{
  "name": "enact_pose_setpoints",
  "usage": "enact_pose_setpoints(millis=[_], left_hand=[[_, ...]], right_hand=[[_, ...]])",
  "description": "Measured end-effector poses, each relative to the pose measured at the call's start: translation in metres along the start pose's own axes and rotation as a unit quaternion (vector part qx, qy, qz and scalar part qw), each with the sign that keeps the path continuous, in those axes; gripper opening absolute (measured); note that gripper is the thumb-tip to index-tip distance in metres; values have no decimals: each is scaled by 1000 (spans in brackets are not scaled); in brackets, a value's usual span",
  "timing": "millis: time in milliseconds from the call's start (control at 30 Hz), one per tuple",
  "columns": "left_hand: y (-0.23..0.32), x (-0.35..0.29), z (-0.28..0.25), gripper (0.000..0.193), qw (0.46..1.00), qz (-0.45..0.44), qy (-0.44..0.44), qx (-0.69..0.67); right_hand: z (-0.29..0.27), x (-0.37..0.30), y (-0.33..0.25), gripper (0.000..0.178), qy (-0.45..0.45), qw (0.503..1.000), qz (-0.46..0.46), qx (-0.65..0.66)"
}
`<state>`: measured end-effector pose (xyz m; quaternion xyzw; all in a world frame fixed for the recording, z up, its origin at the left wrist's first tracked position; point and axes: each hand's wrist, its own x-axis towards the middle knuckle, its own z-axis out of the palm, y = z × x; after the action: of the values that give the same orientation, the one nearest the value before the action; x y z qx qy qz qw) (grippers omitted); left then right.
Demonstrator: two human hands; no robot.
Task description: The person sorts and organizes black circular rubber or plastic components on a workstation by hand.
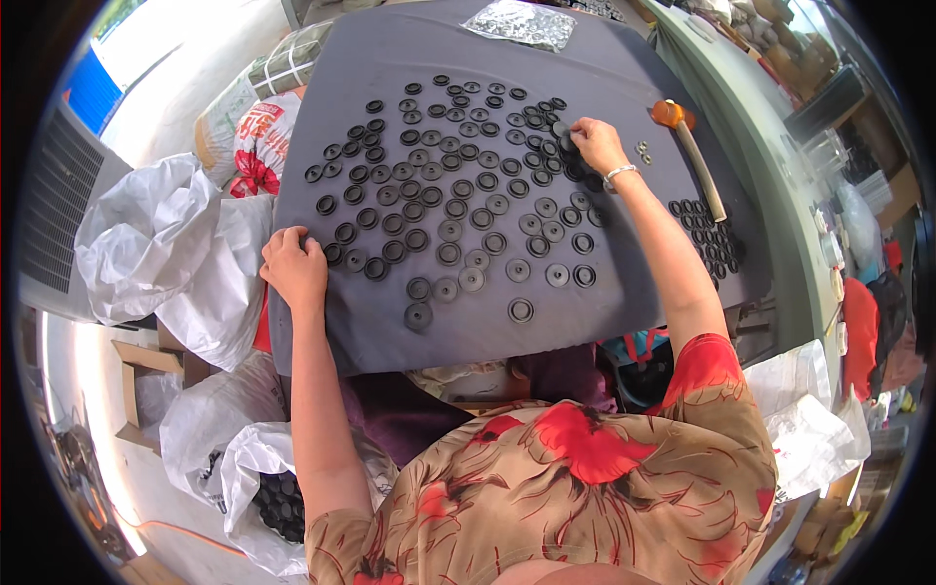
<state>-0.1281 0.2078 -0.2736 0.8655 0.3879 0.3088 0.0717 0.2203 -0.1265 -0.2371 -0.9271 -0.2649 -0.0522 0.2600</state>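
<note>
Right hand (pixel 599 144) pinches black disc (pixel 562 129) at its 10 o'clock. Left hand (pixel 294 267) half-curled, cannot tell if holding anything; loose discs (pixel 449 231) at its 12-to-4 o'clock across worktop (pixel 614 322).

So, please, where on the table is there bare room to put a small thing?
The table has bare room between the clear bag and the topmost black discs, also along its front edge, below the lowest discs. It is crowded mid-table and beside the right hand.
</note>
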Motion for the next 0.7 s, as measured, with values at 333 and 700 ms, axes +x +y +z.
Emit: enact_pose_setpoints(millis=[333, 700], left_hand=[[-2, -1, 2, 17, 1000, 0, -5, 5], [-1, 1, 0, 17, 1000, -5, -13, 11]], right_hand=[[-5, -16, -17, 30, -7, 999, -29, -24], [-8, -5, 24, 24, 38, 987, 2, -158]])
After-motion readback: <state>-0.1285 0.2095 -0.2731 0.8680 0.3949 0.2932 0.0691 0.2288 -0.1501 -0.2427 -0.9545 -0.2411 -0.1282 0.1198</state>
